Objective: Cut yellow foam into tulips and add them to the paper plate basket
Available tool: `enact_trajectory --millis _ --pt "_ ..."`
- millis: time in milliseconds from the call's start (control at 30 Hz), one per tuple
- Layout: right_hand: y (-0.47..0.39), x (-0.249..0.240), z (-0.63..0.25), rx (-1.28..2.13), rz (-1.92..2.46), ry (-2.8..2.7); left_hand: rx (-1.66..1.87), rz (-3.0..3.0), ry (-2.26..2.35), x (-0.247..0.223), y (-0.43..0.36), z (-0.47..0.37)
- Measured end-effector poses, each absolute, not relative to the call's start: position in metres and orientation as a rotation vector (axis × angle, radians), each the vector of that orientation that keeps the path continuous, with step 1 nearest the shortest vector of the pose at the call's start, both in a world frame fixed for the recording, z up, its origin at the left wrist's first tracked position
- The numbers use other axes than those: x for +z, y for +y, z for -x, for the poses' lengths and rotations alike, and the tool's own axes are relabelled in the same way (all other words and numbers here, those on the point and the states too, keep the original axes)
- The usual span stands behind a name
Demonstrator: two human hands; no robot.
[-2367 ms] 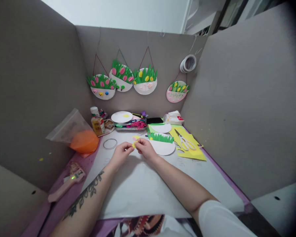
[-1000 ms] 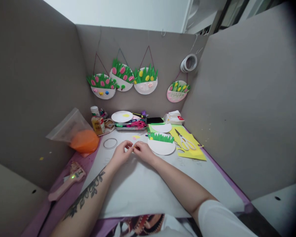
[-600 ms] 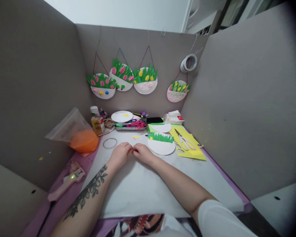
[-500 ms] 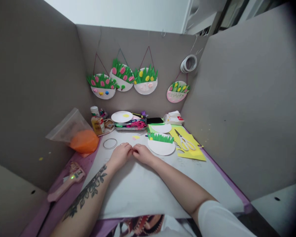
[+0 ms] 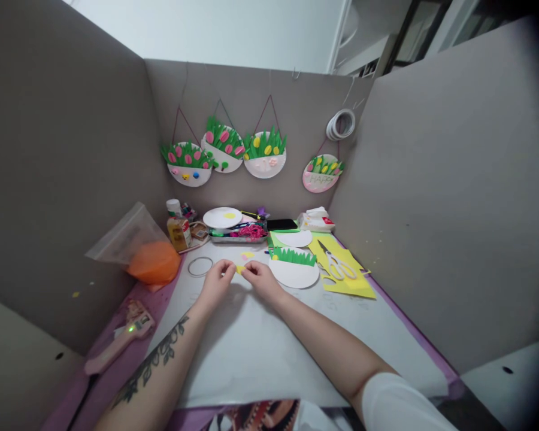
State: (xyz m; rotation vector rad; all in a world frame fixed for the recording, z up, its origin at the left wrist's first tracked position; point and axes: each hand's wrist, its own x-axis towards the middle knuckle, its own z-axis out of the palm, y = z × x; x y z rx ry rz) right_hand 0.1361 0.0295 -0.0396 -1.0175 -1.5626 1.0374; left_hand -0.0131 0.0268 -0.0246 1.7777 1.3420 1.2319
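A small yellow paper piece (image 5: pixel 239 270) is pinched between my two hands over the white table sheet. My left hand (image 5: pixel 219 280) has its fingertips closed near the piece's left edge. At the right edge, my right hand (image 5: pixel 259 278) grips it between thumb and fingers. Just right of my hands lies a white paper plate shape (image 5: pixel 295 275) with a green paper grass strip along its top. Pink and yellow paper scraps (image 5: pixel 248 255) rest behind my hands. To the left is a thin metal ring (image 5: pixel 200 267).
White-handled scissors (image 5: pixel 340 267) lie on yellow paper (image 5: pixel 357 287) at the right. A glue gun (image 5: pixel 121 344), a bag of orange material (image 5: pixel 155 263) and a glue bottle (image 5: pixel 178 230) stand left. A supply tray (image 5: pixel 238 238) sits behind; finished plates (image 5: pixel 265 167) hang on the back panel.
My hands have moved slightly apart, and the yellow piece now shows between my fingertips. The camera view has tilted slightly, shifting the scene down.
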Motion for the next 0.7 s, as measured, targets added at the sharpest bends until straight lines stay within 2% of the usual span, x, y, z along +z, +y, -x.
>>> enact_trajectory --millis 300,467,700 --pt "0.03 -0.037 -0.142 0.561 1.167 -1.97 0.973 -1.978 1.254 -0.026 0.025 0.019" --pt "0.03 -0.038 -0.146 0.494 1.141 -2.183 0.873 -2.037 1.262 -0.026 0.025 0.022" --pt "0.044 -0.009 -0.183 0.416 1.217 -2.113 1.053 -1.746 1.224 -0.018 0.024 0.021"
